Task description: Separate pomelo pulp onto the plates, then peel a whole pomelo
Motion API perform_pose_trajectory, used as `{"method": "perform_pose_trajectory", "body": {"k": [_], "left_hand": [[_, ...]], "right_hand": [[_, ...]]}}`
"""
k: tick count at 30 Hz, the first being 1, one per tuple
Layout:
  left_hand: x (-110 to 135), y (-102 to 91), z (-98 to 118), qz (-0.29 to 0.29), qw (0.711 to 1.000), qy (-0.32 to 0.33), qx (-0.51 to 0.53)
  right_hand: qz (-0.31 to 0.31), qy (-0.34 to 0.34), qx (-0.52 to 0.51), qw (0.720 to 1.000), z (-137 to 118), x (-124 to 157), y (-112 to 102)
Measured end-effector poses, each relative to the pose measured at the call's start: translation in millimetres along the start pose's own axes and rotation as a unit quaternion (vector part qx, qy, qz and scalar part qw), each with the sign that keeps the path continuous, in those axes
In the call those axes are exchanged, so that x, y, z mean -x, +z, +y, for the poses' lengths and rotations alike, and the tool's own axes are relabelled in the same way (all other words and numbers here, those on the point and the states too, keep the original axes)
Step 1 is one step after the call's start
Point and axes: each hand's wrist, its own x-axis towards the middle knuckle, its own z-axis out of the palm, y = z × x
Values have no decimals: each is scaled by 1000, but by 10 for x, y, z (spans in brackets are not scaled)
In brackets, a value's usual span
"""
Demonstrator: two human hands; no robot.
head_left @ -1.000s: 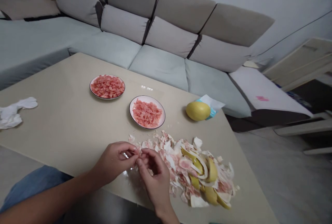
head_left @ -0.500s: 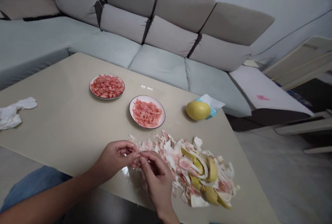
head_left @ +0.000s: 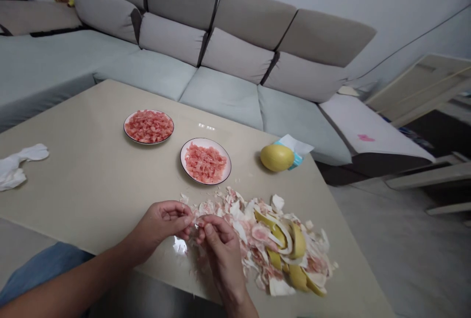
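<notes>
Pinching something, are they, those two hands?

Yes. The left hand (head_left: 162,222) and the right hand (head_left: 221,244) meet fingertip to fingertip, fingers curled in, both nipping one small bit of fruit (head_left: 195,222) just above the near edge of the counter (head_left: 91,185).

How does the bit look?

Pale pink and tiny, mostly hidden by the fingers. I cannot tell whether any skin is on it.

What lies next to the hands?

A heap of peel (head_left: 279,249), just beside the right hand: yellow rind, white pith and pinkish scraps, spread over the counter.

And the dishes?

Two plates. The near plate (head_left: 223,151) stands beyond the heap and holds a loose layer of pink fruit chunks. The far plate (head_left: 125,129), to its left, is piled fuller with the same.

Anything else?

A whole yellow fruit (head_left: 276,157) against a tissue pack (head_left: 298,150) at the counter's far corner, and a crumpled white cloth (head_left: 14,168) far left.
</notes>
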Motion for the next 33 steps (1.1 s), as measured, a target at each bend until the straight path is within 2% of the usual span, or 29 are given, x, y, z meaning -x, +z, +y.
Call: {"method": "perform_pose_trajectory", "body": {"k": [8, 10, 13, 16, 19, 21, 23, 26, 29, 31, 33], "left_hand": [[21, 18, 30, 19, 1000, 17, 11], [26, 13, 43, 16, 1000, 16, 15], [25, 13, 37, 6, 1000, 6, 17], [18, 30, 16, -8, 1000, 14, 9], [22, 53, -3, -2, 998, 49, -30], [35, 62, -17, 20, 993, 88, -73], [52, 61, -39, 40, 982, 130, -131], [64, 52, -84, 54, 963, 165, -207], [48, 52, -121, 39, 983, 109, -143], [31, 59, -126, 13, 997, 40, -63], [17, 67, -117, -2, 1000, -9, -13]], "right_hand": [[48, 30, -110, 992, -25, -63, -6], [34, 42, -134, 990, -54, -81, -21], [-26, 66, -129, 989, -68, -77, -20], [-84, 67, -42, 993, -42, -34, -2], [-80, 39, 97, 991, -36, 9, 19], [-42, -18, 192, 980, -58, 26, 33], [-11, -97, 274, 957, -88, 35, 45], [8, -189, 342, 920, -118, 49, 58], [13, -202, 344, 917, -122, 64, 53], [1, -149, 319, 936, -118, 69, 39], [-16, -68, 277, 958, -110, 69, 24]]}}
